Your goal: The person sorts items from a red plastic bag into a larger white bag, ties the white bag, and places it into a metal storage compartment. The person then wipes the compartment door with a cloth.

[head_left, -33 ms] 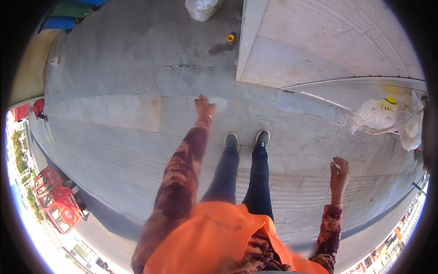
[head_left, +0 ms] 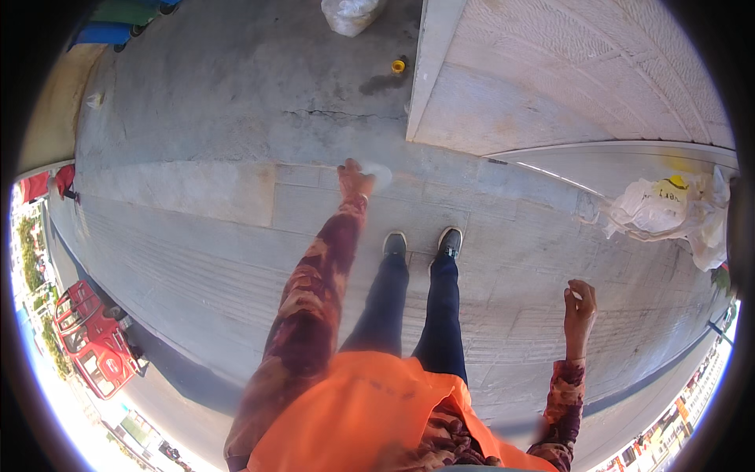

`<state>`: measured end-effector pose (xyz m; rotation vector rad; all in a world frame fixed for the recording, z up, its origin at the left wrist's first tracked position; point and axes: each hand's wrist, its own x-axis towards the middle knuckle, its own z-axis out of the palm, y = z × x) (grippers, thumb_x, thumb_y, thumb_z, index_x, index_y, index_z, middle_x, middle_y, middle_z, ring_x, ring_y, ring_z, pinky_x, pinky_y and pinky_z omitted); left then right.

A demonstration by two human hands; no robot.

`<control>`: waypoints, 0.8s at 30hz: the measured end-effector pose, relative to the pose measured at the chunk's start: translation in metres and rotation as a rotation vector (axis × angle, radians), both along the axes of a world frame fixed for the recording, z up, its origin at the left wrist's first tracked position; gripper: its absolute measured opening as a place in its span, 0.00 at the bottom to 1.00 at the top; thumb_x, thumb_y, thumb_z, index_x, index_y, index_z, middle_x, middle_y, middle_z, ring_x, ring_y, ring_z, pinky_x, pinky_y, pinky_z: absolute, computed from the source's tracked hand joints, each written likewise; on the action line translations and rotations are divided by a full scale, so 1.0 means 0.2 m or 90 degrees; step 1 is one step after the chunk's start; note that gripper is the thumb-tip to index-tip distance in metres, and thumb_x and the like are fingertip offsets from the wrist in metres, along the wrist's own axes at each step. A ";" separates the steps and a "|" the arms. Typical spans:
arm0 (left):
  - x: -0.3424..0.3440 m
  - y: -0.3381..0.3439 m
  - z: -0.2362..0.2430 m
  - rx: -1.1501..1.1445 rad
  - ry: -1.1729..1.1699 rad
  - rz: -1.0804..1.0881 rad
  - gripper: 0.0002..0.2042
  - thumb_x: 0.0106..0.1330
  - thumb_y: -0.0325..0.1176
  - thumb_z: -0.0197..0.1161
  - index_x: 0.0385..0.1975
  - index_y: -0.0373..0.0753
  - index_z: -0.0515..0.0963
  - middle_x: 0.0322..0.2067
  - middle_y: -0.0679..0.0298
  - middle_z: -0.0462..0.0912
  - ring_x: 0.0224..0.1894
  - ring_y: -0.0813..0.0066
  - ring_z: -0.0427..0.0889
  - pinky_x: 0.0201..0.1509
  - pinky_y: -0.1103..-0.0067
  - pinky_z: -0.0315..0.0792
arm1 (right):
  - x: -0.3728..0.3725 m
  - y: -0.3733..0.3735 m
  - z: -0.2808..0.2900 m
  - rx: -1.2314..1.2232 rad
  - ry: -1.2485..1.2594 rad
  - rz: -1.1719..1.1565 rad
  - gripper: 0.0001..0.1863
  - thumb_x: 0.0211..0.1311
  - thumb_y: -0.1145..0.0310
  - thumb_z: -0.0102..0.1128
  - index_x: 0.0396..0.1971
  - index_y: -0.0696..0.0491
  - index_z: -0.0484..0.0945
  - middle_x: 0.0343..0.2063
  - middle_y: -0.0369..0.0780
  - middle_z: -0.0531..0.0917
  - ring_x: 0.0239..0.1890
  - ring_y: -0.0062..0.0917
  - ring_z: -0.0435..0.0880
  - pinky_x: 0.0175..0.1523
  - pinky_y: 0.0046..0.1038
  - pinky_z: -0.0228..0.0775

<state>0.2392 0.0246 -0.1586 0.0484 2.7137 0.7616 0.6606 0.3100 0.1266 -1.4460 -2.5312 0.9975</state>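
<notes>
My left hand (head_left: 355,181) reaches out ahead above the paved ground, its fingers closed at the edge of a pale, translucent round thing (head_left: 379,177) that looks like thin plastic; its exact kind is unclear. Out to the right, my right hand (head_left: 580,308) is raised with curled fingers. Between its thumb and fingers shows a small white piece (head_left: 577,296), too small to name. My two shoes (head_left: 450,242) stand on the paving between the hands.
White plastic bags (head_left: 657,206) lie at right beside a pale stone block (head_left: 566,94). Farther off are another white bag (head_left: 351,14) and a yellow round object (head_left: 398,67). Blue bins (head_left: 106,33) stand far left; a red three-wheeled vehicle (head_left: 98,338) is at left.
My right hand has dipped and turned slightly, so the small white piece shows more plainly. My left hand has shifted a little, with the translucent thing still at its fingers.
</notes>
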 end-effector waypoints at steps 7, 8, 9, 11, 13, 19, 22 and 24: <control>-0.22 0.53 -0.40 0.035 0.048 -0.008 0.20 0.41 0.27 0.70 0.36 0.41 0.72 0.39 0.51 0.72 0.39 0.49 0.77 0.44 0.64 0.74 | 0.28 -0.01 -0.25 -0.065 -0.117 -0.003 0.08 0.60 0.73 0.60 0.38 0.56 0.82 0.36 0.41 0.83 0.36 0.28 0.84 0.36 0.26 0.77; -0.23 0.56 -0.45 0.052 -0.010 -0.055 0.20 0.47 0.26 0.62 0.43 0.36 0.70 0.43 0.44 0.69 0.46 0.41 0.75 0.48 0.60 0.72 | 0.32 -0.02 -0.28 -0.059 -0.129 0.007 0.07 0.59 0.74 0.60 0.37 0.56 0.82 0.35 0.41 0.83 0.35 0.28 0.84 0.36 0.26 0.77; -0.23 0.58 -0.51 0.065 0.011 -0.064 0.19 0.48 0.25 0.61 0.43 0.36 0.70 0.43 0.44 0.69 0.45 0.40 0.75 0.48 0.60 0.73 | 0.35 -0.03 -0.30 -0.079 -0.139 0.001 0.07 0.59 0.74 0.61 0.37 0.55 0.82 0.35 0.41 0.83 0.34 0.28 0.84 0.36 0.27 0.77; -0.24 0.60 -0.59 0.091 0.054 -0.081 0.17 0.50 0.23 0.60 0.42 0.35 0.71 0.43 0.43 0.69 0.45 0.39 0.75 0.47 0.60 0.73 | 0.41 -0.04 -0.34 -0.120 -0.158 -0.010 0.07 0.59 0.74 0.61 0.37 0.55 0.82 0.34 0.41 0.83 0.33 0.28 0.84 0.36 0.27 0.76; -0.25 0.64 -0.56 0.044 0.044 -0.136 0.18 0.51 0.22 0.59 0.45 0.38 0.72 0.45 0.45 0.69 0.45 0.39 0.75 0.49 0.61 0.73 | 0.48 -0.06 -0.38 -0.126 -0.172 0.004 0.07 0.59 0.73 0.62 0.37 0.54 0.82 0.33 0.41 0.83 0.33 0.28 0.84 0.35 0.27 0.76; -0.29 0.51 -0.64 0.084 0.061 -0.188 0.26 0.50 0.24 0.61 0.54 0.45 0.71 0.49 0.48 0.70 0.49 0.46 0.75 0.52 0.64 0.74 | 0.37 -0.08 -0.42 -0.143 -0.140 0.039 0.06 0.61 0.74 0.61 0.37 0.55 0.81 0.33 0.41 0.84 0.32 0.27 0.84 0.36 0.26 0.76; -0.26 0.48 -0.62 0.120 0.072 -0.167 0.30 0.49 0.26 0.64 0.58 0.46 0.69 0.49 0.48 0.70 0.51 0.47 0.75 0.54 0.64 0.74 | 0.30 -0.11 -0.42 -0.153 -0.144 0.051 0.06 0.61 0.72 0.61 0.37 0.56 0.81 0.32 0.40 0.84 0.31 0.25 0.83 0.36 0.25 0.76; -0.26 0.43 -0.65 0.117 0.097 -0.153 0.33 0.48 0.27 0.65 0.59 0.46 0.68 0.50 0.47 0.71 0.51 0.46 0.75 0.55 0.65 0.73 | 0.27 -0.11 -0.41 -0.181 -0.174 0.061 0.07 0.61 0.74 0.60 0.38 0.55 0.81 0.35 0.42 0.84 0.35 0.32 0.85 0.38 0.28 0.78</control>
